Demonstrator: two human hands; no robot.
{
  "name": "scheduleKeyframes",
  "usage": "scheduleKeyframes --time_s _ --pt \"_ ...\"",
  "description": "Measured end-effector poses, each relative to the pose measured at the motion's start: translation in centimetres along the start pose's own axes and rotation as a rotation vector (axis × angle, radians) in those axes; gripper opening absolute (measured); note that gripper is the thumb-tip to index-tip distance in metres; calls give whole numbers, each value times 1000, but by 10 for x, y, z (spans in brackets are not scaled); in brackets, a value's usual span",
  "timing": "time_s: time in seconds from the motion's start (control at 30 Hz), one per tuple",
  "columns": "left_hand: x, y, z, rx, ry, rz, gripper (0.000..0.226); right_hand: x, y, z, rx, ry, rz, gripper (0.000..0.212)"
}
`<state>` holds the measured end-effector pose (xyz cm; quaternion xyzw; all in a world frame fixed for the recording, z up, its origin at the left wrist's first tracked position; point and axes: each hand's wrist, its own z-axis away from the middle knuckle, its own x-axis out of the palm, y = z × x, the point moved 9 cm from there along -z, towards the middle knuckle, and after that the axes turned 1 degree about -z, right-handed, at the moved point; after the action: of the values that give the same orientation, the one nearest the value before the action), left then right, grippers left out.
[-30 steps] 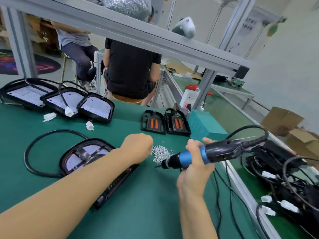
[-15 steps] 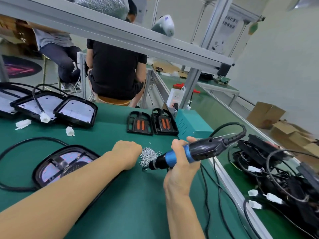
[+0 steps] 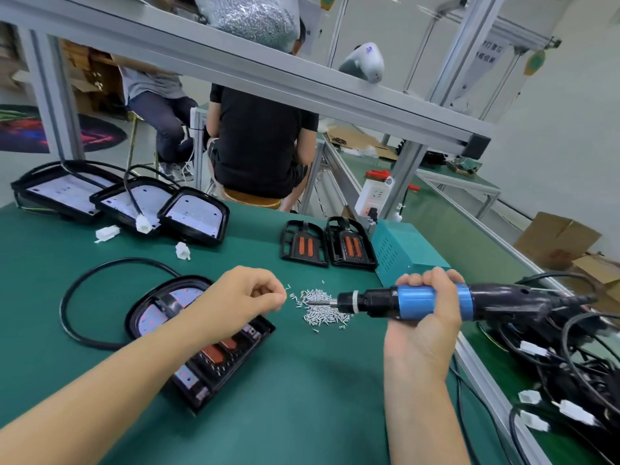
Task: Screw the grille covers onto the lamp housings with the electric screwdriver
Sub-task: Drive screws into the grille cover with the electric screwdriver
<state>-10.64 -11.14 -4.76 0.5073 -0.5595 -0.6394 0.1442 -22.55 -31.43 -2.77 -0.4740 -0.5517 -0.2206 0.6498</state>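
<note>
Two hands over a green desk; the right hand grips the blue band of an electric screwdriver, held level, bit pointing left, its tip over a heap of small silver screws on the desk; the left hand is curled, finger and thumb pinched together at the heap's left edge, though whether a screw sits between them is too small to tell.

One lamp housing with a black grille cover on it lies under the left forearm, a black cable looping from it across the desk.

Three open lamp housings stand in a row at the far left edge, white plugs lying beside them.

Two loose grille covers with orange inserts lie side by side at the far edge, just left of a teal box.

One pile of black lamps and cables with white plugs sits at right, beyond the desk's metal rail.

Two people sit behind the desk, backs turned.
</note>
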Motion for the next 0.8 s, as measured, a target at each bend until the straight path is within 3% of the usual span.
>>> scheduleKeyframes --time_s 0.1,0.2,0.43,0.8 --pt "-6 -2 17 -27 57 246 13 16 -1 1 75 -69 9 23" --pt "-13 -3 30 -36 82 343 9 34 6 11 121 -184 25 23" --pt "-30 -4 51 -24 118 399 11 63 22 38 160 -276 55 32" --pt "-52 -19 68 -15 153 412 14 73 41 59 191 -326 73 20"
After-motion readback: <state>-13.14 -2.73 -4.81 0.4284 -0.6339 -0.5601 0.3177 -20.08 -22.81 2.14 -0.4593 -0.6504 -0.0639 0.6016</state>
